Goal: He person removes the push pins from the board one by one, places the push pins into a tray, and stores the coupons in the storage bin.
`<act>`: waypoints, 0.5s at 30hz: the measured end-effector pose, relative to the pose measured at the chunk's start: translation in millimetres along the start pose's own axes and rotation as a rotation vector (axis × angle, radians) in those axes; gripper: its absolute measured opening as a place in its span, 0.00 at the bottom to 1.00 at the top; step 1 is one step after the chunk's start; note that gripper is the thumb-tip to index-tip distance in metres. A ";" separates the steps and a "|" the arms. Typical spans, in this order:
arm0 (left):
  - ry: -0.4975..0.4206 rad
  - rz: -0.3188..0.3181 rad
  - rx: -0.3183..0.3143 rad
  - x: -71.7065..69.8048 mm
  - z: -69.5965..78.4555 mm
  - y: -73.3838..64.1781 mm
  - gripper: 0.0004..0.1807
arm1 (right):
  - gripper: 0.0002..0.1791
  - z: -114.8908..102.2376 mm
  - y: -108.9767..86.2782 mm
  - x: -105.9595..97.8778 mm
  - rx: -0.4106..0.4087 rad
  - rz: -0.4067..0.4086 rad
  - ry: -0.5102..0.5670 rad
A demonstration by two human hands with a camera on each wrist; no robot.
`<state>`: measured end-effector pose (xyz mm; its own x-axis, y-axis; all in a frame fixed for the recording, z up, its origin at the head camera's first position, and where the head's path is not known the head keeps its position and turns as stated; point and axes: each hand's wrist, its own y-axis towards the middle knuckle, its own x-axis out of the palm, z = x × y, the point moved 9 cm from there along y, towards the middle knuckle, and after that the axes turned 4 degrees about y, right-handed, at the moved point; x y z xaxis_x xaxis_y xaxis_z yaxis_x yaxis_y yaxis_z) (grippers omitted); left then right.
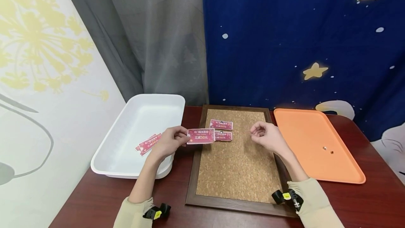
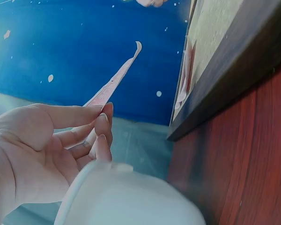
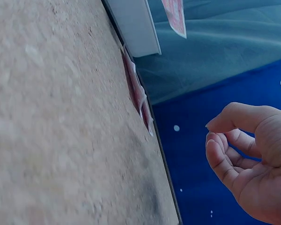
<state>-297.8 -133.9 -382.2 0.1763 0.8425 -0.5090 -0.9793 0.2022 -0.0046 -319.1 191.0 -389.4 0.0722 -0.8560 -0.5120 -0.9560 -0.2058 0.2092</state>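
Note:
My left hand (image 1: 171,141) pinches a red paper coupon (image 1: 200,136) by its left end, above the left frame of a cork board (image 1: 234,171). In the left wrist view, the held coupon (image 2: 113,83) appears nearly edge-on, its far end curled. Two more coupons are on the upper board, an upper one (image 1: 221,125) and a lower one (image 1: 225,136), each with a small pin at its top. The held coupon partly covers the lower one. My right hand (image 1: 267,135), over the board's right side, pinches what looks like a push pin, mostly hidden by the fingertips (image 3: 214,136).
At left stands a white bin (image 1: 123,166) with a few loose coupons (image 1: 148,144) inside. An orange tray (image 1: 313,129) lies at right with two small pins (image 1: 328,150) on it. Curtains (image 1: 269,45) hang behind the dark red table (image 1: 79,207).

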 end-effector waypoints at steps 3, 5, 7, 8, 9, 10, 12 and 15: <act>-0.004 0.009 -0.005 -9.4 -4.5 -2.6 0.07 | 0.06 4.5 -3.7 -9.9 0.012 0.026 -0.008; -0.006 0.015 -0.006 -16.2 -8.0 -4.4 0.07 | 0.06 7.9 -6.7 -17.2 0.031 0.047 -0.025; -0.005 0.023 0.001 -23.2 -11.0 -6.3 0.08 | 0.06 11.6 -9.9 -24.4 0.054 0.063 -0.041; 0.001 0.030 -0.002 -26.9 -13.1 -7.3 0.08 | 0.06 13.3 -11.7 -27.9 0.066 0.071 -0.043; 0.007 0.035 0.000 -30.6 -14.6 -8.4 0.08 | 0.06 15.0 -13.4 -31.4 0.075 0.077 -0.045; 0.011 0.041 -0.004 -34.3 -17.1 -9.2 0.09 | 0.06 16.5 -15.3 -35.0 0.084 0.083 -0.045; 0.022 0.053 -0.008 -41.4 -21.7 -11.1 0.09 | 0.07 19.0 -19.2 -42.3 0.093 0.095 -0.047; 0.026 0.068 -0.029 -51.2 -30.7 -13.5 0.10 | 0.08 23.3 -24.9 -53.2 0.102 0.111 -0.038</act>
<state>-296.6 -195.0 -382.5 0.1067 0.8406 -0.5311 -0.9915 0.1299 0.0064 -305.8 252.6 -386.8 -0.0448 -0.8519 -0.5218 -0.9816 -0.0596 0.1816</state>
